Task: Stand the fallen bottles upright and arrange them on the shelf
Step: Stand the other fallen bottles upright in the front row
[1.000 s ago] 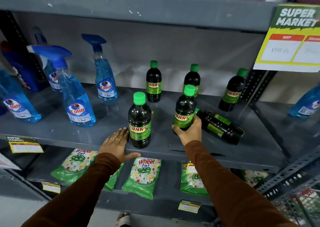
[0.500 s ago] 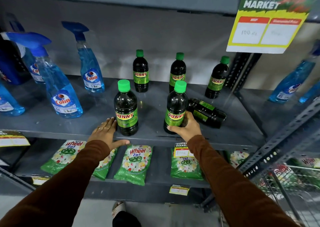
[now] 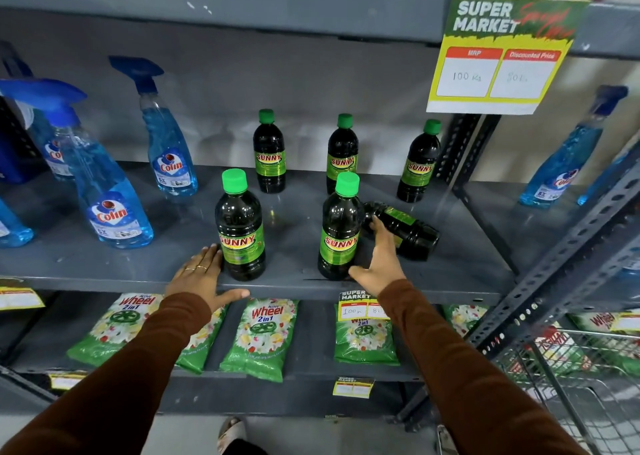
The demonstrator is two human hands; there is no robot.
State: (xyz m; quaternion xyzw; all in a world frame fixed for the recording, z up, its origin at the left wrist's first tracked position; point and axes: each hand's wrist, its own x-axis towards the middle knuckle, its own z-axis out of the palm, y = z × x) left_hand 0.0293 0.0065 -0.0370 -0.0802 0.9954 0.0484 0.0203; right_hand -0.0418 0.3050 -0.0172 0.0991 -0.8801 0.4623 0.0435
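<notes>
On grey shelf (image 3: 104,264): five Sunny bottles upright, three at back, two nearer front edge. Sixth, fallen bottle (image 3: 403,227), lies on its side just right of front-right upright bottle (image 3: 339,232); long axis runs diagonally, base toward right and front, neck hidden behind that upright one. My right hand (image 3: 379,264) open, fingers spread, fingertips on fallen bottle, thumb against upright bottle's base. My left hand (image 3: 201,281) flat, open on shelf edge, touching front-left bottle (image 3: 240,236).

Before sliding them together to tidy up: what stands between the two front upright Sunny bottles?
Nothing: in the head view, only bare grey metal shelf separates the left green-capped dark bottle from the right one.
</notes>
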